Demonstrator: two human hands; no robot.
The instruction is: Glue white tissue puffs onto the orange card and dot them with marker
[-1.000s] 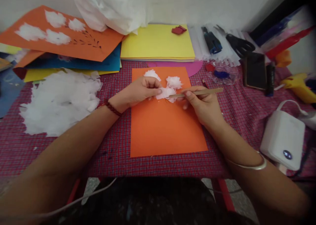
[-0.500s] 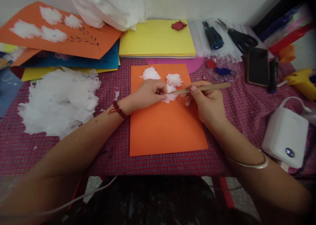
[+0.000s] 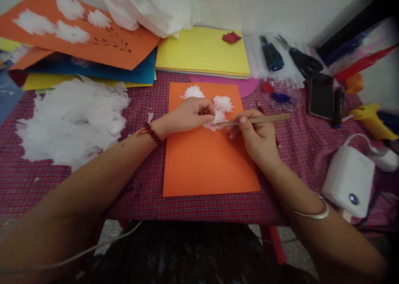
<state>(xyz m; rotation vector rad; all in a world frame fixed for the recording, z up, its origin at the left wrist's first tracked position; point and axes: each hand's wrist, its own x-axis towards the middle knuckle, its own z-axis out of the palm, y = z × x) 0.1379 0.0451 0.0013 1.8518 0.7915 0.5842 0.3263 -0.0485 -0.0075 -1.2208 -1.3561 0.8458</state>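
Observation:
An orange sheet of paper (image 3: 208, 163) lies on the checked tablecloth with white fringed paper flowers on its upper part. One flower (image 3: 193, 92) is partly behind my left hand (image 3: 195, 114), another flower (image 3: 222, 103) sits right of it, and a lower flower (image 3: 219, 117) lies between my hands. My left hand is closed, thumb against curled fingers, at the lower flower's left edge; anything within the fingers is too small to make out. My right hand (image 3: 257, 134) grips a flat wooden stick (image 3: 271, 118), its tip at the lower flower's petals.
A heap of white paper pieces (image 3: 75, 122) lies left. Behind are a decorated orange sheet (image 3: 124, 59) and a yellow paper stack (image 3: 193, 51). To the right are scissors (image 3: 304, 61), a phone (image 3: 321, 96), a yellow glue gun (image 3: 370, 117) and a white device (image 3: 349, 180).
My left fingers have lifted slightly from the lower flower's petals and curled, showing more of the flower. The stick's tip has dropped a little. The whole view has shifted slightly.

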